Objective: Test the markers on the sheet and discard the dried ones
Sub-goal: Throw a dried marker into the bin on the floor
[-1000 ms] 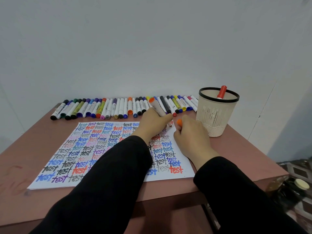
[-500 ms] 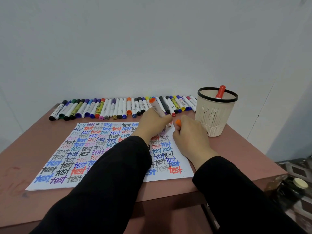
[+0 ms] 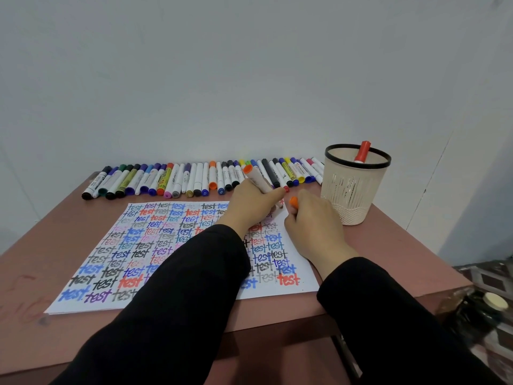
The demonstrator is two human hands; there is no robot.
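A white sheet (image 3: pixel 116 270) covered with coloured "test" words lies on the brown table. My left hand (image 3: pixel 251 204) grips an orange-ended marker (image 3: pixel 256 177), its tip down on the sheet's upper right corner. My right hand (image 3: pixel 311 226) rests beside it on the sheet's right edge and pinches the orange cap (image 3: pixel 293 202). A long row of markers (image 3: pixel 194 179) lies along the table's far edge. A beige mesh cup (image 3: pixel 356 187) with a black rim stands at the right and holds a red marker (image 3: pixel 362 152).
The brown table (image 3: pixel 36 262) ends close in front of me and drops off on the right past the cup. A grey wall (image 3: pixel 249 79) rises right behind the marker row. Dark objects sit on the floor (image 3: pixel 485 307) at the lower right.
Both hands stay at the sheet's upper right corner, shifting only slightly. The marker in my left hand stays tip-down on the paper and the cap stays in my right hand.
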